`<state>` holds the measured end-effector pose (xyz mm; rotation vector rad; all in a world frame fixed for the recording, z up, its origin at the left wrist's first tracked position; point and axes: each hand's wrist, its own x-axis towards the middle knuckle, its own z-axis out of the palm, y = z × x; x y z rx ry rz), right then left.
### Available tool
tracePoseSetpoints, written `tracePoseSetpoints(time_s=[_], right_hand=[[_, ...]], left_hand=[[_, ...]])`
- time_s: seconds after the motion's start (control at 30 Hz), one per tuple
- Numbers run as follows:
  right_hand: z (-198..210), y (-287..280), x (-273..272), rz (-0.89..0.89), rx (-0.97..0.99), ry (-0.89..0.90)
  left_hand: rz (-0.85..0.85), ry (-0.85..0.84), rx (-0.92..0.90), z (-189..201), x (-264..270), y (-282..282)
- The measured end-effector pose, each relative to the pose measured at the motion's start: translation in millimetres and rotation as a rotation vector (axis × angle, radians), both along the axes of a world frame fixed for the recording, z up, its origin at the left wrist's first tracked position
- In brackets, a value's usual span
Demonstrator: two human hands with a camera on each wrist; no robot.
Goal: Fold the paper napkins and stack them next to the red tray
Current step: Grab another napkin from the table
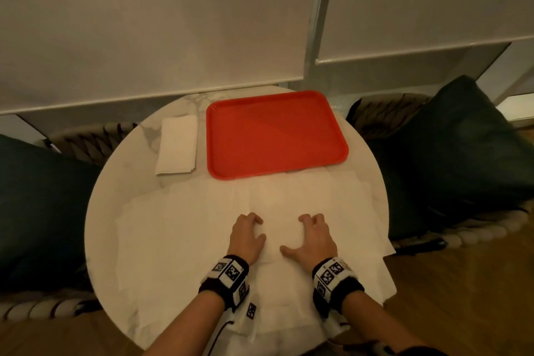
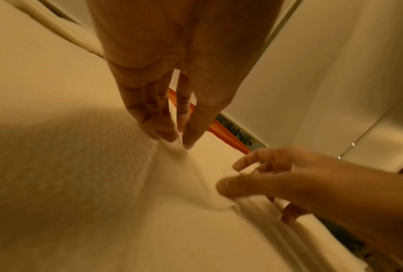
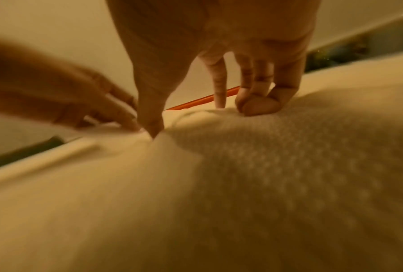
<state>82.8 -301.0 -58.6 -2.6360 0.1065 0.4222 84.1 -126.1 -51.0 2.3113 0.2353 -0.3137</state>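
Several unfolded white napkins (image 1: 179, 228) cover the front half of the round marble table (image 1: 115, 159). Both hands work the middle napkin (image 1: 273, 228). My left hand (image 1: 248, 233) pinches a raised ridge of it between thumb and fingers (image 2: 165, 132). My right hand (image 1: 312, 233) grips the same napkin, thumb (image 3: 153, 128) on top and fingers curled, so the paper bulges between them. The red tray (image 1: 277, 136) lies empty at the back. A stack of folded napkins (image 1: 177, 147) sits just left of it.
Dark green cushions (image 1: 37, 211) (image 1: 456, 153) on woven chairs flank the table on both sides. White window blinds (image 1: 150, 23) hang behind it. Napkins overhang the table's front right edge (image 1: 387, 274). Wooden floor shows at the lower right.
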Motion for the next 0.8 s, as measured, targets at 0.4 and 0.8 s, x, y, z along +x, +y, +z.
tracePoseSetpoints(time_s=[0.4,0.8], right_hand=[[14,-12,12,-0.102,0.085,-0.055],[105,-30,19,-0.193,1.157,0.094]], left_hand=[[-0.011,-0.183,-0.006,-1,-13,-2],[0.099,-0.024,-0.470,8,-7,0]])
